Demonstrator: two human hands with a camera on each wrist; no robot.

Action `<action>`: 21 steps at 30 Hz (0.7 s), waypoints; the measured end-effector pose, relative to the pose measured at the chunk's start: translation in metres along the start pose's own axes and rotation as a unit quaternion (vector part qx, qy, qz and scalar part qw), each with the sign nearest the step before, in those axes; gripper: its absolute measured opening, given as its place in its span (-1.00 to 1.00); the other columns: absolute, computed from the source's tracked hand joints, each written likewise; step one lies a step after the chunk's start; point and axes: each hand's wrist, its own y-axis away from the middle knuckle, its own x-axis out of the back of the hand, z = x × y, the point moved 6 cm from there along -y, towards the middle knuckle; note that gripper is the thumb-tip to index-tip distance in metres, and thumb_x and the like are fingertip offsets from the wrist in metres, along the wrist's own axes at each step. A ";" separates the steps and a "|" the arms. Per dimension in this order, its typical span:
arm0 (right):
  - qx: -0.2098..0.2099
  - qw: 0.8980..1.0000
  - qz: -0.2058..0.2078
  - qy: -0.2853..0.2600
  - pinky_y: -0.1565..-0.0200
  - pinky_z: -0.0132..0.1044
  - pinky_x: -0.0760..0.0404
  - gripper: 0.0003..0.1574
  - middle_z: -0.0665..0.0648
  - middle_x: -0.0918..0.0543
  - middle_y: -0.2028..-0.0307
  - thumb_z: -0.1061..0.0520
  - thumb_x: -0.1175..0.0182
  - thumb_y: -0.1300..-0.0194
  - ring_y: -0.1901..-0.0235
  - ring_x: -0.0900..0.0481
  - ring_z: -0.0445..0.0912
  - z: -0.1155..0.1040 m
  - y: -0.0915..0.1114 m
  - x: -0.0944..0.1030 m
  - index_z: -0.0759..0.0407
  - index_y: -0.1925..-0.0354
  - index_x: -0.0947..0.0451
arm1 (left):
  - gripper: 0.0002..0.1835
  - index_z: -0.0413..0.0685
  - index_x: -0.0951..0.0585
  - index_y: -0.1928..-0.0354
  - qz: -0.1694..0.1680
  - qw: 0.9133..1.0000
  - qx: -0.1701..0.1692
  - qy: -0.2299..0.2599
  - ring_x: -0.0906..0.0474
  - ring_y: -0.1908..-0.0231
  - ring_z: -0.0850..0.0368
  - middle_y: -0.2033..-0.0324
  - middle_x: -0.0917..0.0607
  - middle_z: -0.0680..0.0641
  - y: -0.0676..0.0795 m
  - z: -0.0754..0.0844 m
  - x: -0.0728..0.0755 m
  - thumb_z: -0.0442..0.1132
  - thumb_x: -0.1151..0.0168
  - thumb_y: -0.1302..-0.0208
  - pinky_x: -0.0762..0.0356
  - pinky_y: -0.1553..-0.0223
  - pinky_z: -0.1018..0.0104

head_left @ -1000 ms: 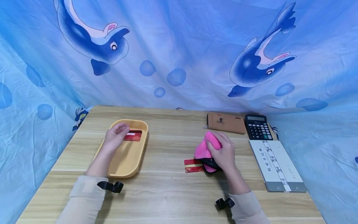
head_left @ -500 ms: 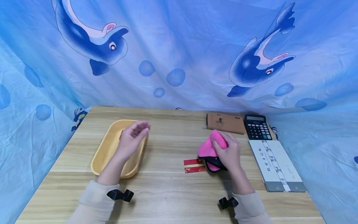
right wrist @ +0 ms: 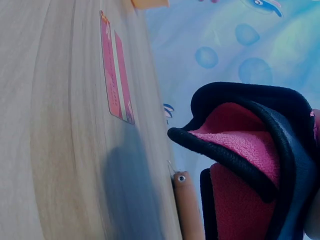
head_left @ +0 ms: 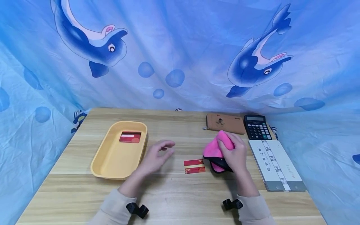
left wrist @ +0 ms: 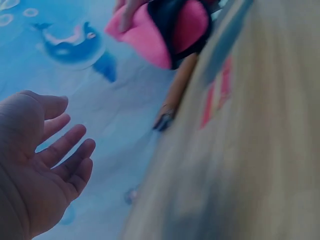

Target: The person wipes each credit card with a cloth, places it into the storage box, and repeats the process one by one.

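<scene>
My right hand (head_left: 235,153) grips a folded pink cloth (head_left: 214,148) with black edging, bunched above the table. Its pink inner side and black border fill much of the right wrist view. Just left of the cloth a red card (head_left: 194,170) with a pale gold stripe lies flat on the table. My left hand (head_left: 155,157) is between the tray and this card, palm inward, fingers loosely spread and holding nothing. In the left wrist view the fingers (left wrist: 75,150) of that hand are apart and bare.
A yellow tray (head_left: 118,161) at left has a red card stack (head_left: 130,137) at its far end. A brown wallet (head_left: 229,123), a black calculator (head_left: 257,128) and a white-and-grey book (head_left: 274,162) stand along the right side. A blue dolphin curtain (head_left: 180,47) hangs behind.
My left hand has moved right, out from over the tray toward the card on the table. The right hand has drawn the cloth slightly right, uncovering the whole card.
</scene>
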 end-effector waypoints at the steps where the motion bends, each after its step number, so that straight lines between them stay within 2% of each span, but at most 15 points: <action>1: -0.002 1.000 0.000 0.000 0.11 -0.61 -0.48 -0.48 0.21 -0.73 0.04 0.24 -0.52 -0.12 0.10 -0.67 0.06 0.000 0.000 0.001 0.25 -0.08 -0.69 | -0.66 -0.20 -0.63 -0.15 -0.009 1.000 -0.002 -0.004 -0.61 -0.07 -0.06 -0.06 -0.70 -0.16 0.002 -0.001 -0.007 -0.27 -0.31 -0.39 -0.59 -0.14 -0.03; 7: -0.014 1.000 0.003 0.006 0.09 -0.58 -0.47 -0.48 0.20 -0.73 0.02 0.22 -0.53 -0.13 0.07 -0.67 0.07 0.000 0.002 0.004 0.22 -0.09 -0.69 | -0.61 -0.16 -0.63 -0.17 -0.047 0.998 0.029 0.007 -0.58 -0.14 -0.05 -0.10 -0.66 -0.11 0.007 -0.021 -0.043 -0.23 -0.37 -0.34 -0.56 -0.19 0.00; 13: -0.024 1.000 -0.002 0.014 0.11 -0.60 -0.47 -0.48 0.21 -0.73 0.02 0.21 -0.52 -0.13 0.07 -0.67 0.08 0.000 0.003 0.005 0.22 -0.09 -0.69 | -0.50 -0.18 -0.61 -0.19 -0.069 0.996 0.055 -0.003 -0.50 -0.20 -0.06 -0.16 -0.61 -0.07 0.007 -0.041 -0.069 -0.19 -0.46 -0.24 -0.48 -0.23 -0.05; 17: -0.029 0.999 0.000 0.017 0.13 -0.56 -0.47 -0.47 0.22 -0.73 0.02 0.22 -0.53 -0.12 0.07 -0.67 0.08 0.000 0.003 0.006 0.23 -0.09 -0.69 | -0.40 -0.17 -0.61 -0.19 -0.083 0.995 0.050 -0.025 -0.46 -0.23 -0.04 -0.16 -0.60 -0.08 0.006 -0.045 -0.083 -0.15 -0.56 -0.12 -0.41 -0.29 -0.04; 21: -0.032 0.999 0.002 0.021 0.12 -0.46 -0.50 -0.47 0.20 -0.73 0.02 0.21 -0.53 -0.13 0.06 -0.67 0.08 0.001 0.001 0.007 0.22 -0.09 -0.69 | -0.29 -0.11 -0.60 -0.20 -0.084 0.993 0.036 -0.075 -0.43 -0.25 -0.04 -0.18 -0.59 -0.07 0.005 -0.046 -0.091 -0.07 -0.64 0.01 -0.33 -0.33 -0.06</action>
